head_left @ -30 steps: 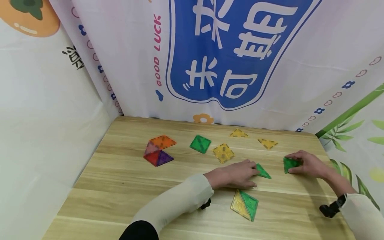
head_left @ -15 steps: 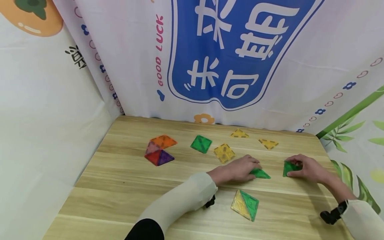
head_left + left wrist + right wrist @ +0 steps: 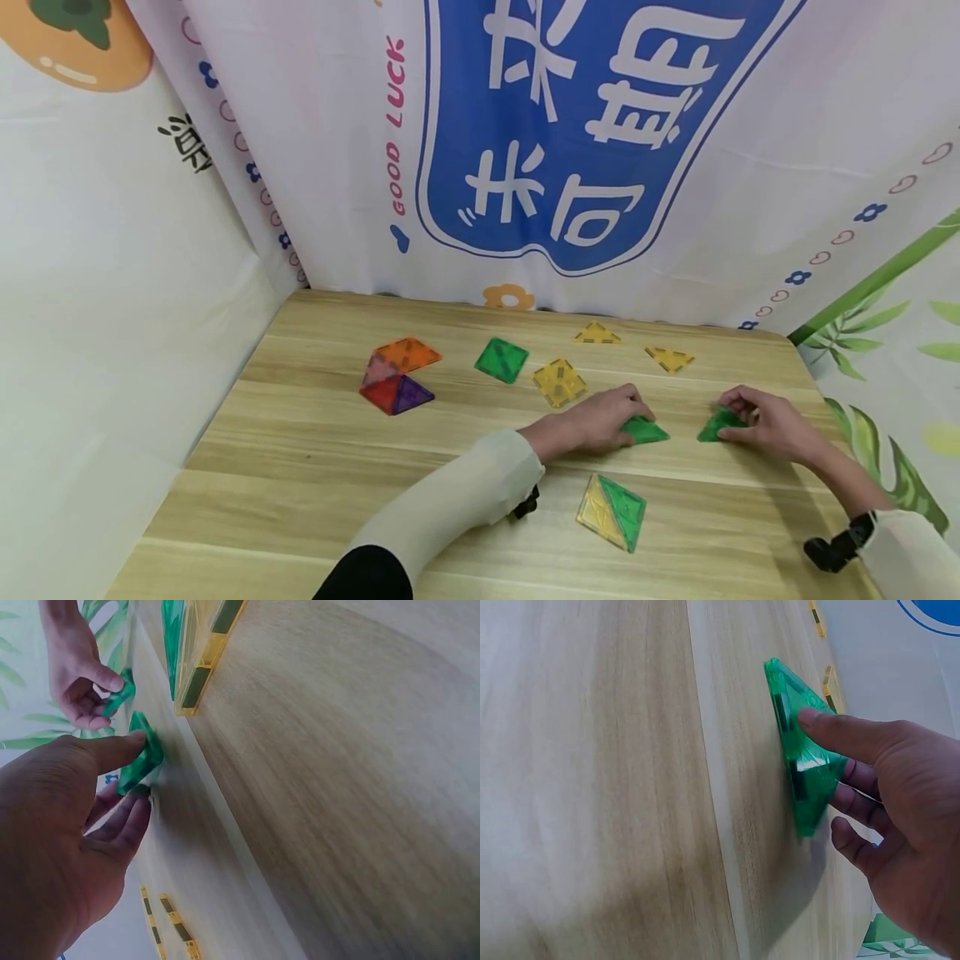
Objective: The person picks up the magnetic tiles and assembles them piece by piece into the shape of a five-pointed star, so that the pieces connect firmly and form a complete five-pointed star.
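My left hand (image 3: 600,419) pinches a green translucent triangular magnetic tile (image 3: 647,430) between thumb and fingers, close over the table. Facing it from the right, my right hand (image 3: 768,421) pinches another green triangular magnetic tile (image 3: 718,427). A gap lies between the two tiles. In the right wrist view the thumb presses the face of the right-hand tile (image 3: 801,750), whose dark magnets show along one edge. The left wrist view has the left-hand tile (image 3: 142,754) tilted, with the thumb on it. Nearer me lies a square of one yellow and one green triangle (image 3: 624,510).
Beyond the hands lie a yellow square (image 3: 559,383), a green square (image 3: 502,360) and two yellow triangles (image 3: 597,333). An orange, pink, red and purple tile cluster (image 3: 393,379) sits at the left. A printed curtain (image 3: 360,250) hangs behind the wooden table (image 3: 300,500).
The left hand has changed its hold on its green tile, its fingers now curled over the far side. The right hand has tilted its tile and brought it slightly left, nearer the other.
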Action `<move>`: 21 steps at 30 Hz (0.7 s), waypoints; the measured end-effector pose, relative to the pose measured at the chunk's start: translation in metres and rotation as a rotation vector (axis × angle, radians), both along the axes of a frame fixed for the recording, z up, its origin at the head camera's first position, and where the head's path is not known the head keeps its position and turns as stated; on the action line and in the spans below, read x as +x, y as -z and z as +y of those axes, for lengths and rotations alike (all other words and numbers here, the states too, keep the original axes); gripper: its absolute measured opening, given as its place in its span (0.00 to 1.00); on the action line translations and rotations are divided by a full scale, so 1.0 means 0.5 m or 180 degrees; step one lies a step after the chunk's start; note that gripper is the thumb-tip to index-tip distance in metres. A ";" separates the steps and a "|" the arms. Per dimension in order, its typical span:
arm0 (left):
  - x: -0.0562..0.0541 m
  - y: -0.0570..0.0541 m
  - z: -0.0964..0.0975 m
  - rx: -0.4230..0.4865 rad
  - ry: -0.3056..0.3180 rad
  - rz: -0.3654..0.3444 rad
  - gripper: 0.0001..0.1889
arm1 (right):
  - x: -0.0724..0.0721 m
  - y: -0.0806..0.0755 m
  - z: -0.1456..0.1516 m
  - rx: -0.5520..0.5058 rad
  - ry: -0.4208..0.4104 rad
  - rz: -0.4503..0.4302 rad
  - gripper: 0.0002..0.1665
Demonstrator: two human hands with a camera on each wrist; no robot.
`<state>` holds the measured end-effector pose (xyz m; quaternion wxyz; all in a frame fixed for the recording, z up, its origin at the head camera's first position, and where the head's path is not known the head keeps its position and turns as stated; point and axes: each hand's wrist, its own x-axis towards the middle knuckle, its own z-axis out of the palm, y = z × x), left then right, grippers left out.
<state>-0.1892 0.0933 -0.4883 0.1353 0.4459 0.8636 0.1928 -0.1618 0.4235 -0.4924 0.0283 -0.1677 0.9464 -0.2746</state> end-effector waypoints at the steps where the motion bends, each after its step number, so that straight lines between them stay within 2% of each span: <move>1: 0.000 -0.001 -0.002 0.0049 -0.0034 -0.0057 0.23 | 0.002 0.000 0.000 -0.0031 -0.0050 0.0021 0.20; 6: -0.003 0.002 -0.012 0.0244 -0.0202 -0.0228 0.18 | 0.012 -0.006 0.000 -0.0230 -0.0114 -0.0198 0.12; 9: -0.002 0.006 -0.015 0.0316 -0.0348 -0.0263 0.15 | 0.020 -0.009 -0.002 -0.0397 0.0018 -0.0459 0.10; 15: 0.011 0.010 -0.020 0.0410 -0.0664 -0.0310 0.12 | 0.040 -0.009 -0.028 -0.0872 0.0367 -0.1036 0.19; 21: 0.018 0.009 -0.025 0.0443 -0.0755 -0.0225 0.13 | 0.060 -0.008 -0.070 -0.1279 0.0498 -0.1311 0.25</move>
